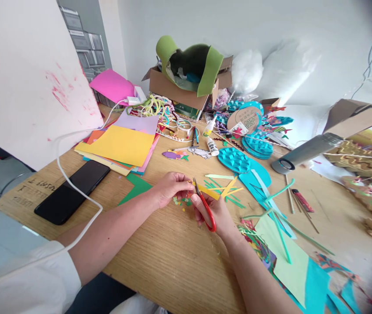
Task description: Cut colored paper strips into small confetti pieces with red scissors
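My right hand (212, 213) is closed on a pair of red-handled scissors (209, 213), their blades pointing up and to the left. A yellow paper strip (208, 190) runs between the two hands, close to the blades. My left hand (173, 188) pinches something small near the blade tips, seemingly the strip's other end. Under the hands lie small paper bits (180, 201) in yellow and green. Beyond my right hand, thin green paper strips (233, 199) and yellow ones are scattered on the wooden table (160, 261).
At left are a black phone (71, 192), a white cable (91, 200) and stacked coloured paper (120, 144). Glue bottles (212, 147) and fish cutouts (174, 155) lie ahead. Blue egg-tray pieces (234, 160), a metal flask (307, 152) and green paper (284, 253) occupy the right.
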A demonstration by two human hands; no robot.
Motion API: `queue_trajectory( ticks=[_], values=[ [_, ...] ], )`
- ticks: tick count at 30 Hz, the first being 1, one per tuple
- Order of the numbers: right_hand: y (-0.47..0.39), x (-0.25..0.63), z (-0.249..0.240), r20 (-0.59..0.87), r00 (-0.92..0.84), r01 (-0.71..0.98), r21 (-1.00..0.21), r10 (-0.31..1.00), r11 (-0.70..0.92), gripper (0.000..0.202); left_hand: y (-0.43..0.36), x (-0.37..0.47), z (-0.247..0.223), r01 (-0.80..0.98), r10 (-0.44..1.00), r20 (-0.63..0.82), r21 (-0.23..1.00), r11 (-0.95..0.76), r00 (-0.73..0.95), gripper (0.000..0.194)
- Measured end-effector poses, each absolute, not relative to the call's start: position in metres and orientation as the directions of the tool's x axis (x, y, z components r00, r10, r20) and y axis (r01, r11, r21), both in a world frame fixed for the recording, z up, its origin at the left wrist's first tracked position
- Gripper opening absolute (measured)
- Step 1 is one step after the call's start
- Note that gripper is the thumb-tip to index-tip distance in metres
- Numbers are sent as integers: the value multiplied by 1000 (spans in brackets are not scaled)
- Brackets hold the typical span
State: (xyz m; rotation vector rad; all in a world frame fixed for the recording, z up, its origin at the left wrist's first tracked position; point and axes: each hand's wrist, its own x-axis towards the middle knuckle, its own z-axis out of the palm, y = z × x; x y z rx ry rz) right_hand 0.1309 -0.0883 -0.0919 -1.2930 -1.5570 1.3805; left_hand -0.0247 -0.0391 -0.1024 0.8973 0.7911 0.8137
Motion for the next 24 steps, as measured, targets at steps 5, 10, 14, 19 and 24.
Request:
queue_trajectory(
  ticks=[5,10,14,19,24],
  values=[
    [-88,132,-94,-135,-286,258,-964,949,-59,42,-38,-25,-103,-277,871,-225,888,368,438,19],
    [-88,132,-92,-160,-272,275,-958,949,-83,43,-38,-26,-104,-255,879,-213,904,343,426,17],
    [-89,132,-90,-181,-263,279,-954,948,-105,43,-37,-26,-106,-250,880,-211,907,338,426,17],
    [-89,132,-90,-188,-253,272,-955,949,-117,44,-37,-27,-106,-271,870,-234,887,374,435,17],
    [-88,133,-92,-145,-274,269,-961,951,-69,41,-38,-26,-103,-282,848,-225,876,392,480,18]
  ],
)
